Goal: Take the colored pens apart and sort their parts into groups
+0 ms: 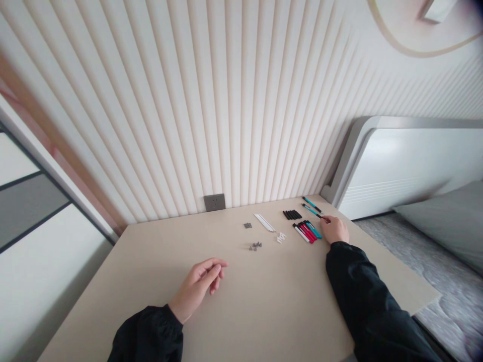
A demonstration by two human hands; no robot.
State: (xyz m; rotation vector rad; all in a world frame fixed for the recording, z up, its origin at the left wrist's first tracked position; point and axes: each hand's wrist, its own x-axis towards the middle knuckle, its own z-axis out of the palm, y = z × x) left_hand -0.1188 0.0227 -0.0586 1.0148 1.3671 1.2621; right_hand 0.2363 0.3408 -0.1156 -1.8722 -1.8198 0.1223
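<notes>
My right hand (335, 230) is at the right side of the table, its fingertips closed on the dark end of a teal pen (312, 210). A second teal pen (312, 204) lies just beyond that one. Close to this hand is a row of white, red and teal pen barrels (307, 231). Nearer the table's front, my left hand (202, 281) is loosely curled, thumb against the fingers, with nothing visible in it. Small grey cone-shaped pieces (255, 246) lie beyond it to the right.
On the table (264, 306) are black tubes (292, 214), thin white rods (264, 222), small white pieces (281, 237) and small dark grey pieces (247, 225). A ribbed wall with a socket (214, 202) borders the back. The bed's headboard (415, 171) stands right.
</notes>
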